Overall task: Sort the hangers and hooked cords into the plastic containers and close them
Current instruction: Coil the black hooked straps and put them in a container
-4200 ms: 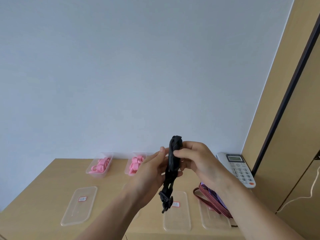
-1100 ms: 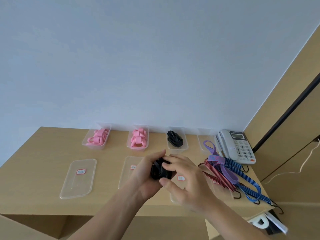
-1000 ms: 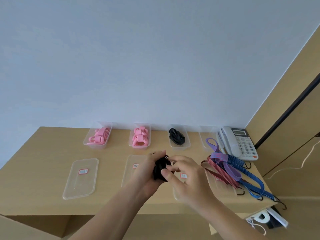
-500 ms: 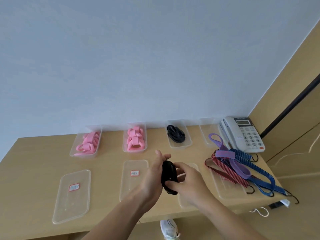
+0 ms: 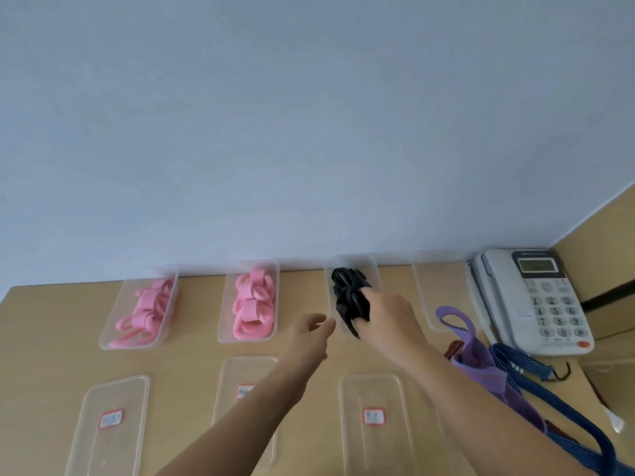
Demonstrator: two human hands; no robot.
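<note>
Logged pale wooden desk (image 5: pixel 41 338) against blue-grey wall (image 5: pixel 309 132). Found three clear lids (image 5: pixel 374 448) lying flat along bottom of frame, loose purple and blue hooked cords (image 5: pixel 512 372) heaped lower right. Saw left hand (image 5: pixel 309 334) at centre, fingers loosely curled, holding nothing, just beside third container (image 5: pixel 374 269). Saw right hand (image 5: pixel 390 319) gripping coiled black cord (image 5: pixel 350 309) over that container's near end, with second black cord (image 5: pixel 343 278) at its far end. Judged best course: lowering coil fully below rim before loosening fingers, hooks tucked against springing open, free hand steadying container. Noted pink hangers (image 5: pixel 147 304) in two containers upper left.
</note>
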